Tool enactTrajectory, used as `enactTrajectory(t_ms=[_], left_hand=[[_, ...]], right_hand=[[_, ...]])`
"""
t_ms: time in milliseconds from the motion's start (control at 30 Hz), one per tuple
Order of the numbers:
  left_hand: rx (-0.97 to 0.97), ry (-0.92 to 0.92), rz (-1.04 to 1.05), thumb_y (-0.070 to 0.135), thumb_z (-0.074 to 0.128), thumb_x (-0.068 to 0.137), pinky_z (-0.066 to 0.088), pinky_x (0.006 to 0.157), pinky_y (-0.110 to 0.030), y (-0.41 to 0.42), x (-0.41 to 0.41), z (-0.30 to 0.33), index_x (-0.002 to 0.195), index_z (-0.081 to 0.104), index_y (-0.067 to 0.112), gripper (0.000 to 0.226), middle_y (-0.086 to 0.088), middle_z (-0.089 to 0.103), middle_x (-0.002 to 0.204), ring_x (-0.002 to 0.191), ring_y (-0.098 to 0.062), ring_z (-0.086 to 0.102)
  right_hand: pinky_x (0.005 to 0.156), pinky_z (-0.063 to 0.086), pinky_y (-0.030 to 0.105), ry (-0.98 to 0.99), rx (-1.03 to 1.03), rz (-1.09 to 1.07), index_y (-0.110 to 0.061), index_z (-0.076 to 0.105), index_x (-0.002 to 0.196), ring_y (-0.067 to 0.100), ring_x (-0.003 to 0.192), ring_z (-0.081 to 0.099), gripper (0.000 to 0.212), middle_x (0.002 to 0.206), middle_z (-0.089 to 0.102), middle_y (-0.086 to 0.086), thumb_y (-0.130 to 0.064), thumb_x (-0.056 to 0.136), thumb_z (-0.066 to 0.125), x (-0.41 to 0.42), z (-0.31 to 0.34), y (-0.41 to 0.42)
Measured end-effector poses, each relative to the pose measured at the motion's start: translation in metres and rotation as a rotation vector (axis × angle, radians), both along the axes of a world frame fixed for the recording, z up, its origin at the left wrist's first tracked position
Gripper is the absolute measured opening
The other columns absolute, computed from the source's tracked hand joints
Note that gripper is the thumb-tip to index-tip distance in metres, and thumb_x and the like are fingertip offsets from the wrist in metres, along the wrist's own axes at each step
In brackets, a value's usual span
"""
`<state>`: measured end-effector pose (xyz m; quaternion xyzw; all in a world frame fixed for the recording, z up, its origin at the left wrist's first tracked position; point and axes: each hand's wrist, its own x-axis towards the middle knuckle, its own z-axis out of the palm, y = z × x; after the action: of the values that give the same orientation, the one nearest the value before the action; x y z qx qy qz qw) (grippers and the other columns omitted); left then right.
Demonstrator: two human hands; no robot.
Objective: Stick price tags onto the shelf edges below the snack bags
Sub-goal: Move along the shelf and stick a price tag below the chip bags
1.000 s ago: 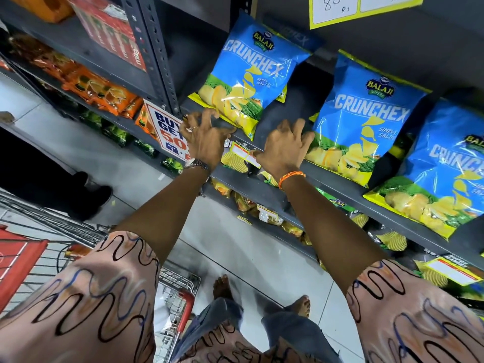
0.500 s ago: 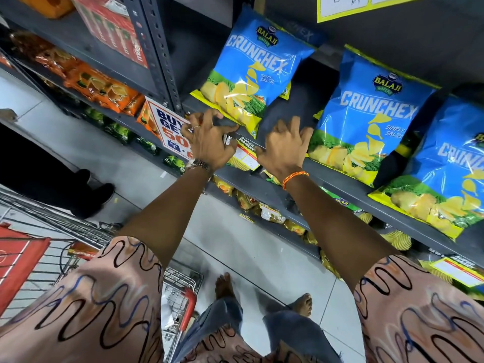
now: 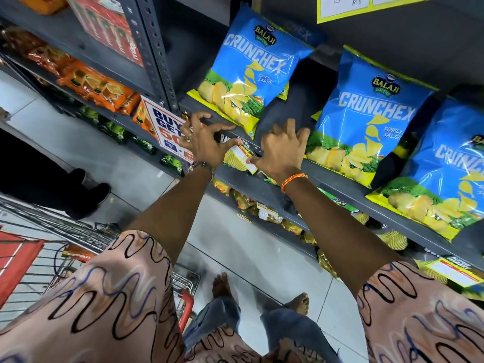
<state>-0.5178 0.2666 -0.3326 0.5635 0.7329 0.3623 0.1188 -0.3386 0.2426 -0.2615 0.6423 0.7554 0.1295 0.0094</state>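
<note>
On the grey metal shelf [image 3: 337,184] stand three blue and yellow snack bags, each printed "BALAJI WAFERS", "CRUNCHEX" and "SIMPLY SALTED": the left bag [image 3: 251,72], the middle bag [image 3: 366,119] and the right bag [image 3: 445,176], which the picture edge cuts so that only part of its name is readable. Both hands reach to the front edge of this shelf, just below the left bag. The left hand [image 3: 203,141] has its fingers spread and curled, with the fingertips resting on the shelf edge; it wears a ring and a wrist band. The right hand [image 3: 279,149], with an orange thread at the wrist, is also loosely curled against the edge. Between the two hands shows a small white, red and yellow label [image 3: 245,159]; whether this is a price tag or the print of a packet on the shelf below I cannot tell, and I cannot tell if either hand pinches it. Left of the hands hangs one white sign [image 3: 163,124] reading "BUY", "GET" and "50", partly hidden by the left hand. Near the top edge is a yellow-framed paper tag [image 3: 366,7] with handwritten "Rs". At the lower left stands a shopping cart [image 3: 183,297] with red handle.
</note>
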Motion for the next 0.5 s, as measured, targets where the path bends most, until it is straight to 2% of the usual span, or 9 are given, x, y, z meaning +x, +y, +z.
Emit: enactTrajectory(t_ms=[100, 167, 200, 267, 300, 433, 500], left_hand=[[0.038, -0.052, 0.007, 0.075, 0.076, 0.054, 0.016, 0.087, -0.027, -0.004, 0.003, 0.000, 0.097, 0.075, 0.048, 0.051, 0.005, 0.045, 0.131, 0.124, -0.015, 0.027], [0.055, -0.048, 0.008, 0.070, 0.080, 0.055, 0.017, 0.088, -0.024, -0.007, 0.005, 0.002, 0.097, 0.077, 0.046, 0.048, 0.002, 0.045, 0.133, 0.123, -0.014, 0.025], [0.034, -0.035, 0.012, 0.069, 0.080, 0.056, 0.023, 0.092, -0.028, -0.008, 0.005, 0.004, 0.098, 0.077, 0.046, 0.048, 0.002, 0.044, 0.134, 0.126, -0.020, 0.026], [-0.031, 0.001, 0.016, 0.072, 0.078, 0.058, 0.035, 0.097, -0.045, -0.010, 0.007, 0.007, 0.101, 0.075, 0.048, 0.049, 0.003, 0.042, 0.137, 0.130, -0.028, 0.032], [-0.048, 0.023, 0.017, 0.073, 0.077, 0.058, 0.035, 0.096, -0.048, -0.011, 0.007, 0.008, 0.102, 0.075, 0.049, 0.050, 0.004, 0.041, 0.138, 0.131, -0.029, 0.034], [-0.042, 0.137, -0.006, 0.072, 0.078, 0.054, 0.015, 0.086, -0.037, -0.011, 0.006, 0.009, 0.102, 0.074, 0.046, 0.055, 0.005, 0.042, 0.141, 0.132, -0.031, 0.030], [-0.034, 0.195, 0.006, 0.074, 0.078, 0.049, 0.004, 0.081, -0.031, -0.009, 0.007, 0.008, 0.099, 0.073, 0.046, 0.058, 0.006, 0.044, 0.140, 0.129, -0.026, 0.028]], right_hand=[[0.087, 0.029, 0.049, -0.002, 0.030, 0.017, -0.018, 0.074, 0.084, 0.032, 0.112, 0.045, 0.061, 0.088, 0.066, 0.003, -0.073, 0.057, 0.076, -0.006, -0.002, 0.001], [0.084, 0.026, 0.047, 0.000, 0.059, 0.015, -0.019, 0.072, 0.084, 0.031, 0.109, 0.047, 0.053, 0.084, 0.066, 0.002, -0.065, 0.059, 0.079, -0.008, -0.001, 0.005], [0.082, 0.025, 0.045, 0.003, 0.072, 0.012, -0.020, 0.070, 0.083, 0.030, 0.108, 0.049, 0.047, 0.080, 0.066, 0.000, -0.059, 0.060, 0.081, -0.008, 0.001, 0.007], [0.079, 0.023, 0.042, 0.013, 0.083, 0.008, -0.022, 0.067, 0.080, 0.028, 0.104, 0.050, 0.040, 0.072, 0.064, -0.003, -0.051, 0.058, 0.083, -0.008, 0.003, 0.009], [0.079, 0.023, 0.042, 0.016, 0.081, 0.014, -0.021, 0.067, 0.079, 0.028, 0.103, 0.051, 0.038, 0.069, 0.064, -0.002, -0.049, 0.058, 0.084, -0.008, 0.003, 0.008], [0.080, 0.023, 0.043, 0.026, 0.063, 0.035, -0.021, 0.066, 0.078, 0.029, 0.103, 0.052, 0.036, 0.064, 0.064, 0.000, -0.047, 0.061, 0.083, -0.008, 0.002, 0.006], [0.081, 0.023, 0.043, 0.017, 0.051, 0.039, -0.020, 0.066, 0.077, 0.029, 0.103, 0.051, 0.033, 0.063, 0.062, 0.000, -0.045, 0.062, 0.082, -0.007, 0.004, 0.006]])
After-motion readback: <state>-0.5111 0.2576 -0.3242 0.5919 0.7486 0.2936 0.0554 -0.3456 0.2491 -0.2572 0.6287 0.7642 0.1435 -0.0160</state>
